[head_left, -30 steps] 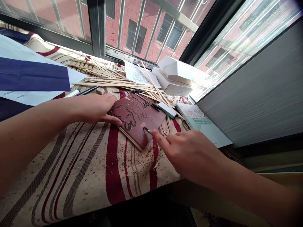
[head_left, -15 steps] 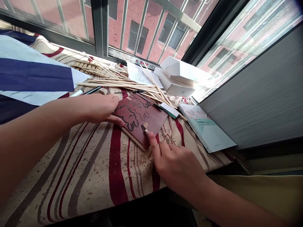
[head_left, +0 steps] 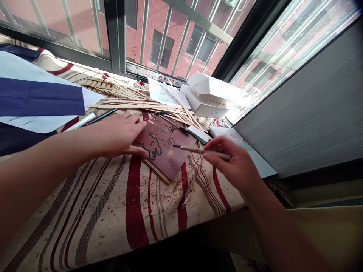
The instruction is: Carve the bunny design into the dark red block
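Board (head_left: 166, 158), reddish brown with dark animal outlines cut into it, lies on the striped cloth (head_left: 102, 211) over the worktop, near its front edge. Just now the right hand (head_left: 234, 162) has drawn back to the side and swapped its grip: the tool (head_left: 191, 149) was pushed forward under a straight forefinger, and now its slim handle is pinched between thumb and fingers, lying nearly level. Its tip is over the board, just above the pale patch (head_left: 170, 153); I can't tell whether it touches. To me that looks like a break in the cutting, with the patch bared. The left hand (head_left: 121, 134) has loosened too, fingers spread wide, thumb at the board's left edge. Crumbs (head_left: 161, 196) litter the cloth in front. Behind the board, wood strips (head_left: 136, 102) crowd up to a paper (head_left: 164, 92) and a white box (head_left: 211, 98); a pen (head_left: 184, 130) at its far right edge and the book (head_left: 262, 166) behind the right hand leave little room that side.
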Motion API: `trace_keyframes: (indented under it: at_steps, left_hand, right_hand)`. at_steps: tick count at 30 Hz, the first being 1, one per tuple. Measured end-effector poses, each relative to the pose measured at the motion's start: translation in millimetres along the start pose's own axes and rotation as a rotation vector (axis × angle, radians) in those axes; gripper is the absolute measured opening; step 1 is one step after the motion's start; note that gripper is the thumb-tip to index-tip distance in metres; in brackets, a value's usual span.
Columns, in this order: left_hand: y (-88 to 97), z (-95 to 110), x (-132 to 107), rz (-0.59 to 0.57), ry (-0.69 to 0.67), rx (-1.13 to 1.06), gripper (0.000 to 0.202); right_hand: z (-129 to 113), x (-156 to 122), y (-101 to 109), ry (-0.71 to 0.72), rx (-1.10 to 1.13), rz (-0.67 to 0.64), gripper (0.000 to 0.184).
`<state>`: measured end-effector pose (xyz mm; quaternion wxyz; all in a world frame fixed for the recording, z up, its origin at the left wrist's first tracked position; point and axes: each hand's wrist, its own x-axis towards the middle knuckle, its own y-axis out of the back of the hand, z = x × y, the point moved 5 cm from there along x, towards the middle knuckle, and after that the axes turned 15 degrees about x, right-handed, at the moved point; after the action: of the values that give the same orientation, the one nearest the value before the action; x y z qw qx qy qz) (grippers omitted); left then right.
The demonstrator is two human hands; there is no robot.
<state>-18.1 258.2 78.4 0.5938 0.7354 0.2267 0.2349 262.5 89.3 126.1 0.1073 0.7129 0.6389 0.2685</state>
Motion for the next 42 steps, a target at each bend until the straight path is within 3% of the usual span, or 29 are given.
trace_keyframes:
  at_steps: [3, 5, 8, 11, 14, 17, 22, 32, 42]
  left_hand:
    - [3.7, 34, -4, 0.063, -0.243, -0.135, 0.082]
    - [4.7, 50, -6, 0.068, -0.388, -0.211, 0.069]
    - [10.3, 52, -6, 0.110, -0.421, -0.254, 0.057]
    - [20.1, 44, -4, 0.165, -0.386, -0.272, 0.046]
    - [22.0, 39, -3, 0.167, -0.344, -0.273, 0.050]
    - [10.9, 38, -4, 0.138, -0.317, -0.246, 0.066]
    - [-10.4, 34, -4, 0.093, -0.313, -0.209, 0.092]
    - [-9.4, 32, 0, 0.094, -0.350, -0.218, 0.098]
    - [-11.7, 32, 2, 0.122, -0.356, -0.191, 0.111]
  right_hand:
    - [5, 28, 18, 0.017, 0.270, 0.162, 0.027]
    - [4, 49, 26, 0.088, 0.303, 0.208, 0.034]
    - [-3, 80, 29, 0.141, 0.223, 0.265, 0.041]
    - [-13, 105, 15, 0.162, 0.291, 0.304, 0.048]
    - [-23, 117, -23, 0.176, 0.331, 0.169, 0.057]
    - [-21, 116, -70, 0.056, 0.360, -0.044, 0.057]
    - [-8, 106, -110, -0.118, 0.703, -0.112, 0.041]
    - [-11, 100, -118, -0.042, 0.756, -0.176, 0.056]
    - [-8, 102, -115, -0.105, 0.816, -0.182, 0.062]
